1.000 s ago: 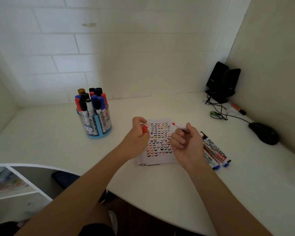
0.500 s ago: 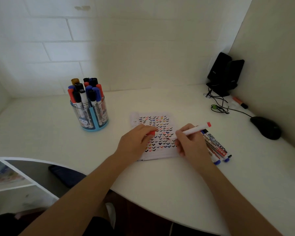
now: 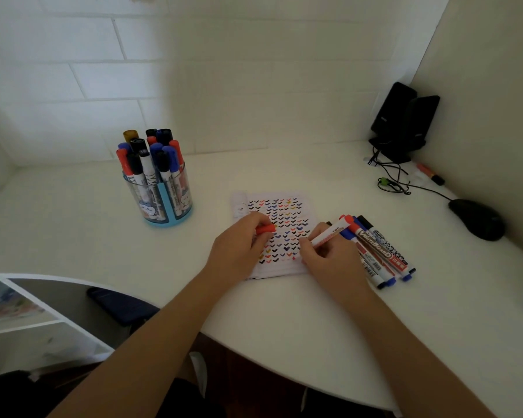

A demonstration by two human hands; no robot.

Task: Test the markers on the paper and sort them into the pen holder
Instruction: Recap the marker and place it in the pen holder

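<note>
A sheet of paper (image 3: 302, 206) covered in rows of coloured check marks lies on the white desk. My right hand (image 3: 329, 260) grips a white marker with a red end (image 3: 329, 235), its tip down on the paper's lower right. My left hand (image 3: 239, 251) rests on the paper's left side and pinches the red cap (image 3: 266, 229). Several capped markers (image 3: 381, 251) lie in a bunch just right of my right hand. A blue and clear pen holder (image 3: 160, 191) full of markers stands at the left.
A black mouse (image 3: 477, 218) and its cable lie at the right, with black speakers (image 3: 405, 122) in the back corner. An orange marker (image 3: 429, 173) lies near the right wall. The desk's curved front edge runs below my forearms, a white shelf unit (image 3: 27, 312) lower left.
My right hand turned the marker from tip-up in the air to tip-down on the paper. My left hand, with the red cap, came down onto the paper. The camera tilted downward.
</note>
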